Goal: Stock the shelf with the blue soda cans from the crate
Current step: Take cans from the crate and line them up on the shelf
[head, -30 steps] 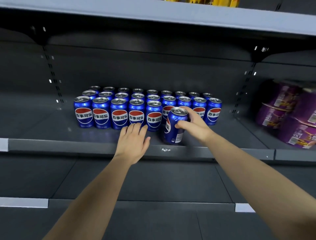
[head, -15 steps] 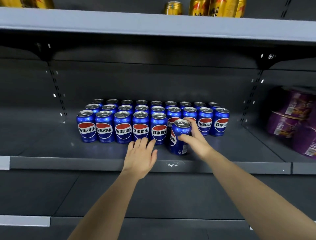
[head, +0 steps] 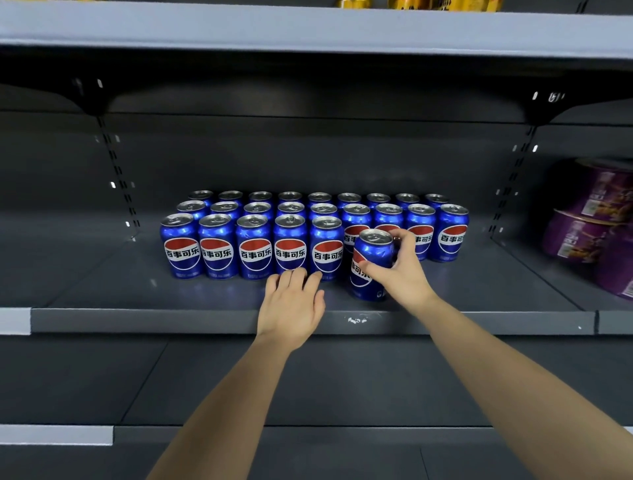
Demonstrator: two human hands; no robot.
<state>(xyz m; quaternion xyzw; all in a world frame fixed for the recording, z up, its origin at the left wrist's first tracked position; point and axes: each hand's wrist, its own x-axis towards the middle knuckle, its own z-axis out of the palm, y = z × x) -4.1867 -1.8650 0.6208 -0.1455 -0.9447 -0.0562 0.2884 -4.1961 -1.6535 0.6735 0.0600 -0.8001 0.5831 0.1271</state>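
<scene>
Several blue soda cans [head: 255,250] stand in three rows on the dark grey shelf [head: 137,318]. My right hand [head: 400,270] grips one more blue can [head: 368,265], upright on the shelf just in front of the rows, right of the front row's five cans. My left hand [head: 291,305] lies flat with straight fingers on the shelf, its fingertips touching the bases of the front cans. The crate is out of view.
Purple round tubs [head: 589,226] are stacked at the right end of the same shelf. Yellow cans [head: 442,4] show on the shelf above. A lower shelf [head: 58,433] runs beneath my arms. Bare shelf floor lies left of the cans.
My right hand has turned the gripped can so more of its logo faces me; it stays in the same spot. My left hand stays flat by the front cans.
</scene>
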